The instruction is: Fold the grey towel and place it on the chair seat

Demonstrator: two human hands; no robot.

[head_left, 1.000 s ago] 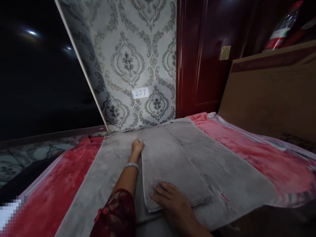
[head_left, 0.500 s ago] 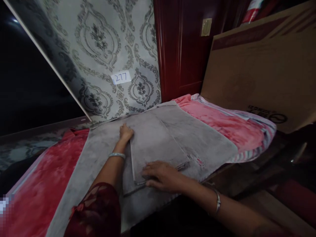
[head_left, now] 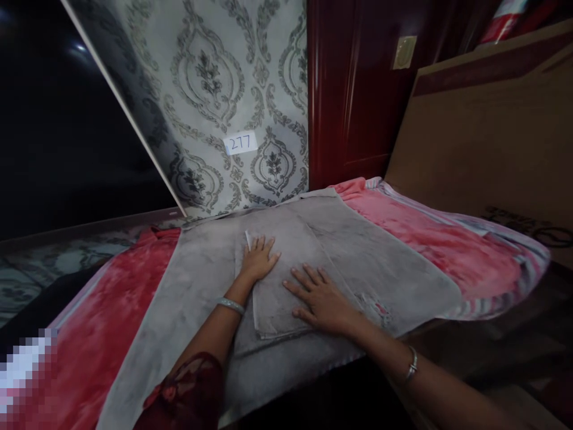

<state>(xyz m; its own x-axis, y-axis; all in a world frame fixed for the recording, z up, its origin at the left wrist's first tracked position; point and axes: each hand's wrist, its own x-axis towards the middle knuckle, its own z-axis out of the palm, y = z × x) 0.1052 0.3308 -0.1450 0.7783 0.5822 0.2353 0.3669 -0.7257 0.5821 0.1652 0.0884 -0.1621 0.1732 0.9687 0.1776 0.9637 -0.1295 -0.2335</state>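
Note:
A grey folded cloth point(head_left: 281, 310), soft and towel-like, lies flat in the middle of a larger grey cloth point(head_left: 179, 298). My left hand point(head_left: 259, 258) rests with fingers spread on its upper left part, close to the left edge. Lower and to the right, my right hand point(head_left: 320, 298) presses flat on the same folded cloth, its fingers also apart. A small red and white patch point(head_left: 379, 308) shows on the grey fabric right of my right hand. Neither hand grips anything.
Red plush fabric point(head_left: 120, 316) lies at the left and pink fabric with a striped edge point(head_left: 439, 239) at the right. Behind are patterned wallpaper with a 277 label point(head_left: 240, 143), a dark red door point(head_left: 349, 89) and a cardboard box point(head_left: 483, 131). A dark screen point(head_left: 76, 131) stands left.
My left hand has moved from the cloth's upper left edge onto its surface and spread out. My right hand has slid up and right from the near edge, fingers opening. The view has shifted left.

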